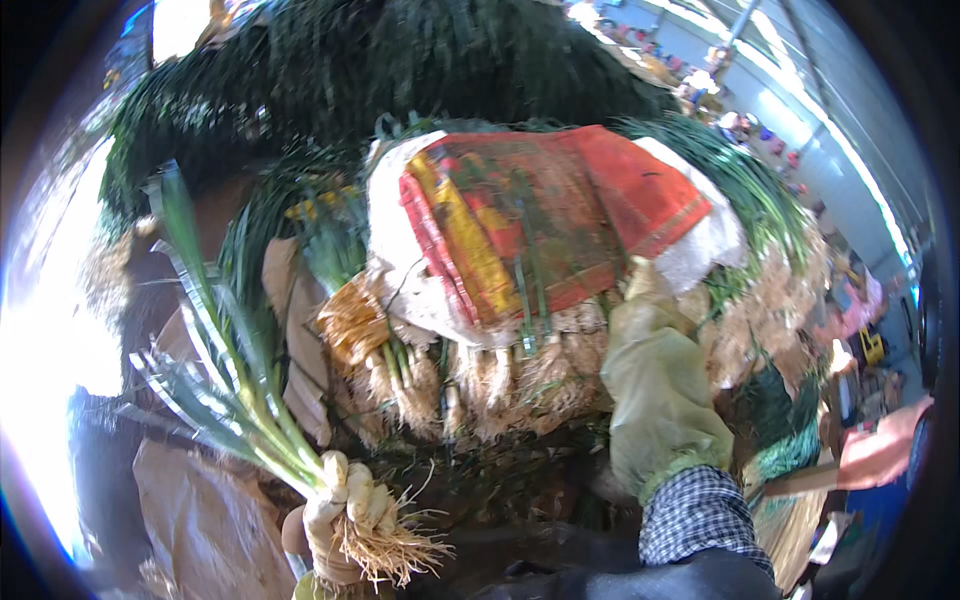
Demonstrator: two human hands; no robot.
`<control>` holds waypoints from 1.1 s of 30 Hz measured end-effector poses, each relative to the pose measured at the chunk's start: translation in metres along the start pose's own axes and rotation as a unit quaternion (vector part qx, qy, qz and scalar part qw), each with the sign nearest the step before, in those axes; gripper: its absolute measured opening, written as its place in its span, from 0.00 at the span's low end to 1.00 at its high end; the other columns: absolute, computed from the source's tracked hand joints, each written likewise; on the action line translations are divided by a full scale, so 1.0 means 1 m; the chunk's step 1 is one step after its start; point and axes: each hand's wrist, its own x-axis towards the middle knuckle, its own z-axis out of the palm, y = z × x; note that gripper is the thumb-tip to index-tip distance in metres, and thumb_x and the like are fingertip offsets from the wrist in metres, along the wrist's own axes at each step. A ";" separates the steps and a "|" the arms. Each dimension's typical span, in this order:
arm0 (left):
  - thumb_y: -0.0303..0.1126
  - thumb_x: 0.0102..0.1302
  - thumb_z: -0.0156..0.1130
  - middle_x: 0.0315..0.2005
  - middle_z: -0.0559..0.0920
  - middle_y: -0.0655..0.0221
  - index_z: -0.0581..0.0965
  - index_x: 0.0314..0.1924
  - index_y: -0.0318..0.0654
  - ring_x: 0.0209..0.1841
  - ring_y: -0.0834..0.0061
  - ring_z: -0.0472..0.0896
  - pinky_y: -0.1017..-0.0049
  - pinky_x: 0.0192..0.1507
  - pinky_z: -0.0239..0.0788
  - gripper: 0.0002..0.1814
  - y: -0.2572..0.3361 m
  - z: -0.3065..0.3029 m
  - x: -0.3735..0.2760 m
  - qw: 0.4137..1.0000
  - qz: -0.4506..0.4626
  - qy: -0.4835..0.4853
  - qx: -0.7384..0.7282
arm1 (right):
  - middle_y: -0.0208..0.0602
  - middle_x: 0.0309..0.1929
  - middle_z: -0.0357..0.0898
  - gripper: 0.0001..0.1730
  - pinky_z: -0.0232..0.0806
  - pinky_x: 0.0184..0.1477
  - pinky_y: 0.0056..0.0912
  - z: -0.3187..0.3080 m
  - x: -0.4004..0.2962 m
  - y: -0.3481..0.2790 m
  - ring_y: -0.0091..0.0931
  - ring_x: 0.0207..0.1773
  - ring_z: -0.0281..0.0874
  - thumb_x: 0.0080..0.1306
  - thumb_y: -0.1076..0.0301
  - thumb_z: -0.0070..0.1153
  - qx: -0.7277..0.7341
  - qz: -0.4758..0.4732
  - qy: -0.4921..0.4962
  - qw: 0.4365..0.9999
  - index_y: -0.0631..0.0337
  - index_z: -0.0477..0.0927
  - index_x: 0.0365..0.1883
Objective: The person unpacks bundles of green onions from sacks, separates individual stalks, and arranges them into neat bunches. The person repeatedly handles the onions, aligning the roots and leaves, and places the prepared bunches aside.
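At the lower left, my left hand (pixel 330 517), in a pale glove, is closed around a small bunch of green onions (pixel 259 405). The leaves fan up and leftward from the fist, and the shaggy roots hang out on its right side. My right hand (pixel 643 281), under a yellowish-green glove above a checked sleeve, reaches forward to the front edge of a pile of rooted green onions (pixel 487 382). Its fingers are blurred and partly hidden, so I cannot tell whether they grip anything. Just beyond it, a red, yellow and green printed cloth (pixel 525 225) lies over the pile.
White sacking (pixel 394 225) shows beneath the printed cloth. A tall mound of dark green onion leaves (pixel 420 67) rises behind. Brown sheeting (pixel 202 517) lies at lower left. Farther right are a pink cloth (pixel 885 442) and people among goods, blurred.
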 end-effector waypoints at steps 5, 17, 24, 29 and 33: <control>0.30 0.59 0.59 0.20 0.69 0.69 0.66 0.35 0.42 0.19 0.75 0.68 0.72 0.21 0.64 0.10 0.001 0.008 0.017 0.998 -0.029 -0.011 -0.055 | 0.20 0.16 0.63 0.17 0.54 0.16 0.27 0.004 0.005 -0.027 0.20 0.14 0.57 0.60 0.46 0.53 0.084 0.091 -0.179 0.976 0.50 0.77 0.31; 0.37 0.58 0.65 0.22 0.76 0.73 0.73 0.36 0.38 0.13 0.92 0.60 0.90 0.15 0.50 0.13 0.010 0.001 0.000 0.976 -0.024 -0.053 0.211 | 0.27 0.23 0.68 0.20 0.60 0.31 0.29 0.035 0.040 -0.043 0.24 0.24 0.66 0.62 0.49 0.46 -0.315 -0.019 -0.335 0.888 0.57 0.75 0.38; 0.32 0.57 0.64 0.22 0.77 0.67 0.73 0.37 0.35 0.19 0.83 0.69 0.85 0.19 0.56 0.12 0.012 0.002 -0.002 0.984 -0.007 -0.086 0.159 | 0.29 0.24 0.70 0.14 0.62 0.38 0.29 0.108 -0.020 -0.127 0.25 0.28 0.68 0.63 0.59 0.44 -0.242 -0.223 -0.441 0.835 0.59 0.76 0.32; 0.33 0.55 0.65 0.20 0.77 0.66 0.74 0.32 0.34 0.18 0.79 0.71 0.81 0.21 0.61 0.11 0.013 0.002 0.001 0.980 -0.009 -0.072 0.183 | 0.31 0.24 0.72 0.12 0.63 0.44 0.28 0.217 -0.127 -0.158 0.25 0.31 0.70 0.63 0.66 0.43 -0.070 -0.309 -0.680 0.661 0.61 0.77 0.28; 0.30 0.54 0.67 0.18 0.78 0.60 0.74 0.25 0.37 0.16 0.75 0.74 0.78 0.18 0.66 0.10 0.019 -0.015 0.003 0.974 0.088 -0.124 0.169 | 0.35 0.24 0.75 0.15 0.65 0.40 0.31 0.251 -0.366 -0.144 0.28 0.30 0.73 0.61 0.61 0.44 -0.119 -0.429 -0.610 0.655 0.61 0.77 0.25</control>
